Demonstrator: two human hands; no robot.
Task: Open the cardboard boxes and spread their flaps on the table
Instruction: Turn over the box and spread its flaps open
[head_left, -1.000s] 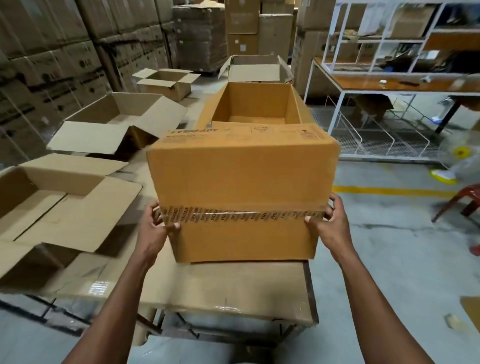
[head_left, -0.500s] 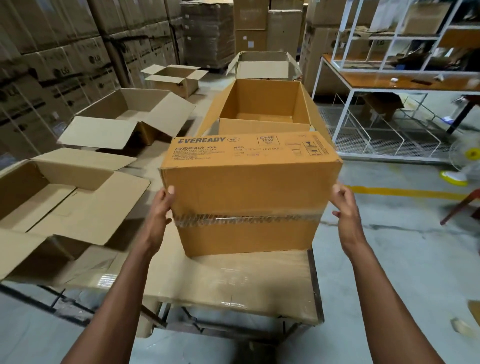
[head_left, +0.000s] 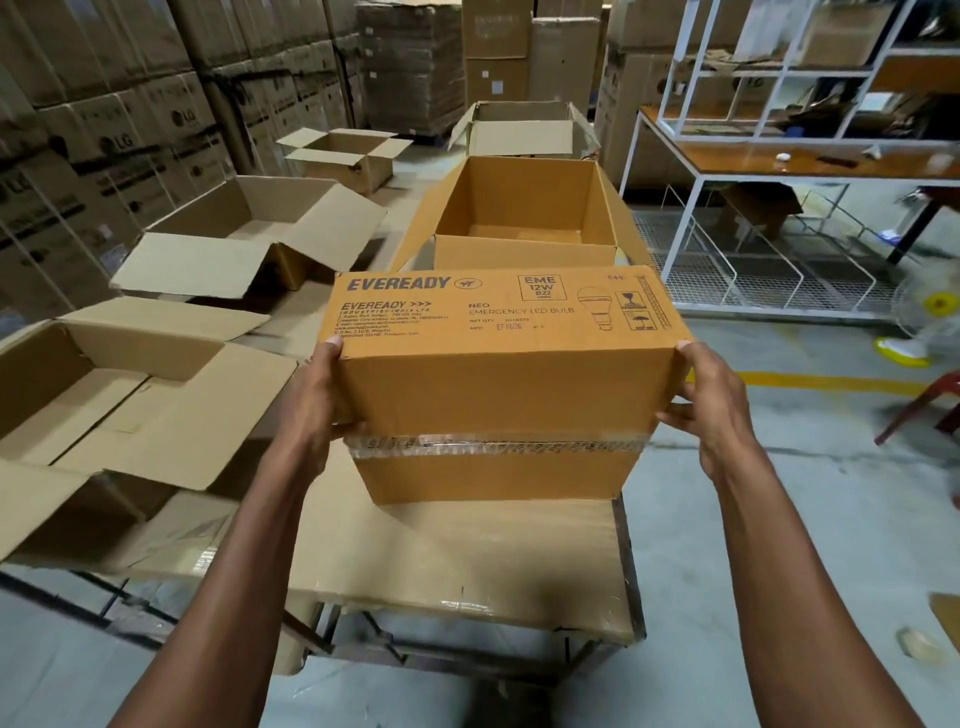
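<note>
both hands (head_left: 318, 395) (head_left: 711, 400) hold the taped box (head_left: 498, 395), seemingly above the table (head_left: 467, 561).

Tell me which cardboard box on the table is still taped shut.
The Eveready box held between both hands, tape across its near face; the other boxes around it stand open.

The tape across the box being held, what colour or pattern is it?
The tape is clear and shiny with small dark repeated lettering, seen in the head view.
</note>
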